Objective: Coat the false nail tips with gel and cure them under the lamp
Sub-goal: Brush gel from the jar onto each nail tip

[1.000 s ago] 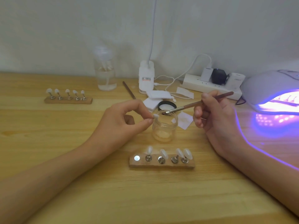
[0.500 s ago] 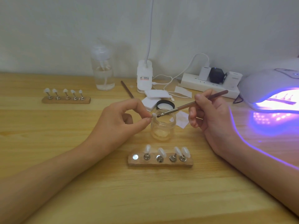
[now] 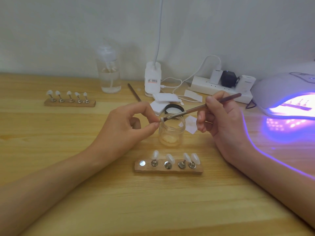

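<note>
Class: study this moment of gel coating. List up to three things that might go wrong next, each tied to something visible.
1. The left hand pinches the tip at the rim of the open jar; the brush might push it loose into the jar.
2. The bristles sit right by the fingertips, so gel may smear onto skin.
3. The lit lamp spills light across the table; the uncovered gel might start to harden.

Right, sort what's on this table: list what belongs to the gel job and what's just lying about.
In use: left hand pinching a nail tip, right hand holding the brush, gel jar, near tip holder, lit lamp.
Lying about: pump bottle, power strip, spare brush, white pads.
</note>
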Motion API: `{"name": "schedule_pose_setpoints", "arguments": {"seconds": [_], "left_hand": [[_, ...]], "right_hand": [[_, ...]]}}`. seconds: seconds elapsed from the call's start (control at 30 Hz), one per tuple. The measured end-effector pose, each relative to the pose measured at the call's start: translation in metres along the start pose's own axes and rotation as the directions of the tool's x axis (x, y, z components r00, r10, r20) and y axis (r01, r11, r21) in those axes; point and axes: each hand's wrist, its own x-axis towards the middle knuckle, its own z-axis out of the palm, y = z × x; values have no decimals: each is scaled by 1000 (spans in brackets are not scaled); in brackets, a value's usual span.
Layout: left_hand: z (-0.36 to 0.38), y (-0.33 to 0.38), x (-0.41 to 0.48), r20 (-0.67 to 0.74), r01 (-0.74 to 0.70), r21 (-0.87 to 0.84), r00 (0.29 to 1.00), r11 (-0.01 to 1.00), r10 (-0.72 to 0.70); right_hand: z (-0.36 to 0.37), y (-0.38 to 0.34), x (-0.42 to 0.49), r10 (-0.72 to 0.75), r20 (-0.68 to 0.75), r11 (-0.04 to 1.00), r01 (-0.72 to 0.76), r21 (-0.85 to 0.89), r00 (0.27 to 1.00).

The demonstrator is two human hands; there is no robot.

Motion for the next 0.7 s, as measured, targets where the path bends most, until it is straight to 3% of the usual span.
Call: {"name": "schedule_pose_setpoints", "arguments": {"seconds": [0.7], "left_hand": [[1, -2, 0, -11, -54, 16, 998, 998, 54]], "right_hand": [[-1, 0, 0, -9, -40, 1000, 9, -8, 999]]}}
